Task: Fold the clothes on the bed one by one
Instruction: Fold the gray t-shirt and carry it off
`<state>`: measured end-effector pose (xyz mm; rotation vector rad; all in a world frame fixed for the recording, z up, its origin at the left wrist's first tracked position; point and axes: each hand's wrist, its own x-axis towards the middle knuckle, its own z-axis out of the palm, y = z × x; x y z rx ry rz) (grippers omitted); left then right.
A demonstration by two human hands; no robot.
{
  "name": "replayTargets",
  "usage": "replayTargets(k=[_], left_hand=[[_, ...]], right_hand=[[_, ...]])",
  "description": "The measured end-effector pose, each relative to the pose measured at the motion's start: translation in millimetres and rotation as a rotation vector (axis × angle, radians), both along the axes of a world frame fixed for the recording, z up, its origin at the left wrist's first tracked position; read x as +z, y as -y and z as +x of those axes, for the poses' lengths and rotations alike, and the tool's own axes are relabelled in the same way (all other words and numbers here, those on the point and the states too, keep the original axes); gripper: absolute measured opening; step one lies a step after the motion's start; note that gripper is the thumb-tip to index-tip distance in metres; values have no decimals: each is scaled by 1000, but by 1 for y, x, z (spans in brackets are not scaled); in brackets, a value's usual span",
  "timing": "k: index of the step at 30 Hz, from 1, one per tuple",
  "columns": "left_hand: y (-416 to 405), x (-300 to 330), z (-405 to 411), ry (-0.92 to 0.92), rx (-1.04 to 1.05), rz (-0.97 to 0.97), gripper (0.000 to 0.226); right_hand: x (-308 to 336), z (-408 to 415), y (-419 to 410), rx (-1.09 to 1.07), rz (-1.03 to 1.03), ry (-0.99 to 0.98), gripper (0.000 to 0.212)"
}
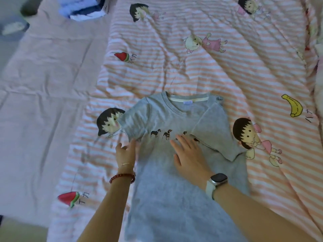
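While 1 grey T-shirt point(167, 172) lies flat, front up, on the striped cartoon quilt point(227, 70) of the bed, its neck label is too small to read. Right sleeve folded inward. Right hand point(189, 154) presses flat on the chest, fingers straight; left hand point(126, 151), fingers relaxed, touches the left edge. 1 watch point(218, 179), 1 bead bracelet point(122, 177). Clothes pile point(83, 7) top left.

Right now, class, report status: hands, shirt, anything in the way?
Left hand open at shirt's edge. Right hand flat on grey shirt. One sleeve folded in. Nothing in the way.
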<state>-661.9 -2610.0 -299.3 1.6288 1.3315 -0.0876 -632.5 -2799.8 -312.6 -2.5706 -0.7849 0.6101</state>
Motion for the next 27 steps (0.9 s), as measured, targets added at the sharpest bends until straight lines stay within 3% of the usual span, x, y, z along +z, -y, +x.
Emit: replayTargets(k=[2,7,10,14,20,27], left_hand=[[-23,-2,14,65,177,-248,48],[-37,-24,44,211,110,-330,15],[-37,-31,47,268,183,-327,17],[-38,-38,30,309,49,-72,33],[-49,-41,18,453,-159,45,22],[-53,-41,17,508,-165,-3,44]], right_hand=[[1,4,-19,-68,113,-18,45],[4,34,-59,-324,314,-31,31],[9,65,-87,-444,383,-193,30],[10,109,-136,-166,296,-132,33],[5,146,-206,360,-79,-160,39],[11,149,-220,411,-106,-265,26]])
